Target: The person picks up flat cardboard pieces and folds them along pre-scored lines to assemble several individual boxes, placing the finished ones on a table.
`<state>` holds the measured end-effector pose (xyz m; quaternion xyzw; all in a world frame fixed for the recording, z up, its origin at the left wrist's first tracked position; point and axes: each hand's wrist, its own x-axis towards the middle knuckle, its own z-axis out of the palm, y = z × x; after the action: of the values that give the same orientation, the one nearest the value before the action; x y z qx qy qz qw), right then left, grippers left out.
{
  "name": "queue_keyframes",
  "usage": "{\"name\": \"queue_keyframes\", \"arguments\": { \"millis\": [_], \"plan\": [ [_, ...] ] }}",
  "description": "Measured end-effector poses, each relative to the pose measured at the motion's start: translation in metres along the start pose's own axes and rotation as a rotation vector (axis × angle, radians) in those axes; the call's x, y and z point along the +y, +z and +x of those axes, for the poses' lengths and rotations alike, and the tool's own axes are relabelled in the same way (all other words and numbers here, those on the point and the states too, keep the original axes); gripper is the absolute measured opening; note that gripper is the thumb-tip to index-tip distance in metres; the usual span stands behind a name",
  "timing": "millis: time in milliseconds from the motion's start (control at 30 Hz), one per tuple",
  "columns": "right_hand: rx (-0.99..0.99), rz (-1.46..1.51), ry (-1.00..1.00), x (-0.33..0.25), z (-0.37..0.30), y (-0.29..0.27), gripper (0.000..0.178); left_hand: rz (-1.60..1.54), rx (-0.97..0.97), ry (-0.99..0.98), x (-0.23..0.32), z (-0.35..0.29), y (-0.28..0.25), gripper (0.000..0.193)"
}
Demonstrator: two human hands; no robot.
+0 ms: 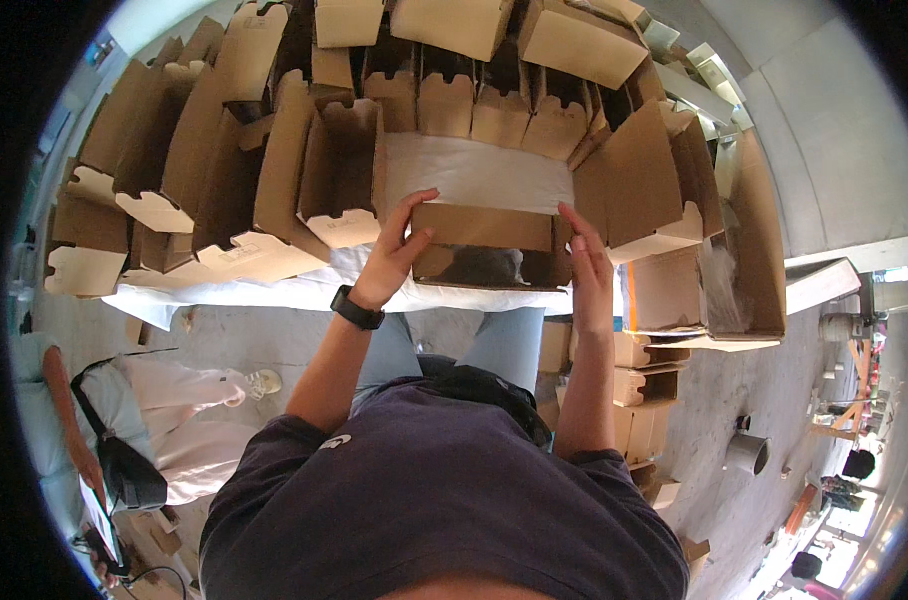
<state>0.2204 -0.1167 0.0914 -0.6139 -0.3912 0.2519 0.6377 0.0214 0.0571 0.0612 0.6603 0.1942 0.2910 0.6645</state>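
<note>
Left hand (386, 262), half-curled, holds the left end of an open-topped cardboard box (484, 226); right hand (592, 268), straighter-fingered, holds the right. Box lies between, long axis left–right, near edge of counter (474, 165); neither nearer.

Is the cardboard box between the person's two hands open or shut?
Open: the cardboard box shows its dark inside on the side facing the camera, and no flap covers this opening.

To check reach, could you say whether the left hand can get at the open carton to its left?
Probably yes: the open carton stands close, nothing between, though the left hand is touching another box.
</note>
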Motion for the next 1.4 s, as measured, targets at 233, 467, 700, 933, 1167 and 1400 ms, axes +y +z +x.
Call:
{"name": "queue_keyframes", "arguments": {
  "millis": [233,467,700,933,1167,1400],
  "plan": [
    [-0.003,0.520,0.109,0.029,-0.005,-0.009,0.046,0.110,-0.026,0.114,-0.010,0.003,-0.002,0.037],
    [-0.055,0.670,0.176,0.041,-0.002,-0.005,0.050,0.148,-0.023,0.120,-0.007,0.004,-0.002,0.030],
    [-0.033,0.618,0.236,0.038,0.000,0.000,0.051,0.134,-0.013,0.104,-0.009,0.003,-0.001,0.027],
    [0.001,0.572,0.180,0.040,0.006,0.003,0.043,0.125,-0.023,0.130,-0.013,0.004,-0.003,0.022],
    [0.017,0.419,0.170,0.044,0.007,0.003,0.028,0.142,-0.006,0.143,-0.015,0.004,-0.002,0.020],
    [0.017,0.257,0.140,0.042,0.007,0.001,0.026,0.142,-0.019,0.151,-0.015,0.003,-0.001,0.020]
  ]
}}
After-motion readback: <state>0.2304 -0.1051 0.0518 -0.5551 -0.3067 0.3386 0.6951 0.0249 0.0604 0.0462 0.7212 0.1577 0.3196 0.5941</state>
